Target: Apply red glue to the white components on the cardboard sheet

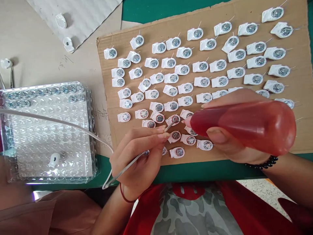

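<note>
Slim metal tweezers (130, 163) are pinched in my left hand (138, 153), their tips at a white earbud shell (173, 120) with a round silver speaker in it. My right hand (232, 143) grips a translucent red squeeze bottle (244, 125) lying on its side in the air. Its narrow end points left, close to the tweezers' tips; the bottle and hand hide several shells behind them. Many similar white shells stand in loose rows on a brown cardboard sheet (107, 94), most with a thin wire sticking out.
To the left, a clear plastic tray (53, 137) holds several silver round parts along its top rows and one loose white shell (54, 160). A white cable (73, 125) crosses over it. More white shells lie on a white sheet (85, 16). Another person's sleeve (29, 212) is at lower left.
</note>
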`<state>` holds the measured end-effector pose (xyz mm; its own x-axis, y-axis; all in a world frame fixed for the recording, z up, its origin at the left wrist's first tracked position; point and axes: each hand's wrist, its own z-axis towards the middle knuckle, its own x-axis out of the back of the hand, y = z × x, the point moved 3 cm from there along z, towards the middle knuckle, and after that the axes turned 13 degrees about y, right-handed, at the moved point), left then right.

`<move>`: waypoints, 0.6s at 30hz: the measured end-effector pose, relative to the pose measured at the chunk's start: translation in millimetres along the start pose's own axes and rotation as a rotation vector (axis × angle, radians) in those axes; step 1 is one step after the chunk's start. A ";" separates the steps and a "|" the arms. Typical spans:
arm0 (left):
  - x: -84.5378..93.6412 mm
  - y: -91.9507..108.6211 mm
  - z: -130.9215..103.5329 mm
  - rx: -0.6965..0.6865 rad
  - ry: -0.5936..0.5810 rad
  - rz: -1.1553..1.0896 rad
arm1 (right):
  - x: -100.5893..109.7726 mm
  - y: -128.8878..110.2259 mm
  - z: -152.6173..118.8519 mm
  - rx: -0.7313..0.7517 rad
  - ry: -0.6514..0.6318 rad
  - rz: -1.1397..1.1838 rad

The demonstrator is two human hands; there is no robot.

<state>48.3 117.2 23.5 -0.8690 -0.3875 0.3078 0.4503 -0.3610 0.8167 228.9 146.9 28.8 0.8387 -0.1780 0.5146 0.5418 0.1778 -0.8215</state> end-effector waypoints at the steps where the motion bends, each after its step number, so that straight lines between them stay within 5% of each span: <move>1: 0.1 0.2 -0.1 -0.002 0.000 -0.004 | -0.2 0.9 1.8 -0.021 -0.047 -0.001; 5: 0.5 0.5 -0.5 -0.006 -0.010 -0.005 | 0.0 4.3 8.3 -0.018 -0.187 0.003; 14: 0.1 0.2 0.2 -0.015 0.002 -0.009 | 1.5 0.6 5.2 0.043 -0.005 -0.006; 18: -0.1 0.0 -0.1 -0.012 -0.010 -0.009 | 0.7 3.0 7.2 0.017 -0.139 0.027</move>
<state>48.4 117.2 23.5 -0.8748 -0.3759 0.3057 0.4452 -0.3747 0.8133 231.4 154.3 28.4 0.8519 -0.0378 0.5224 0.5188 0.1970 -0.8318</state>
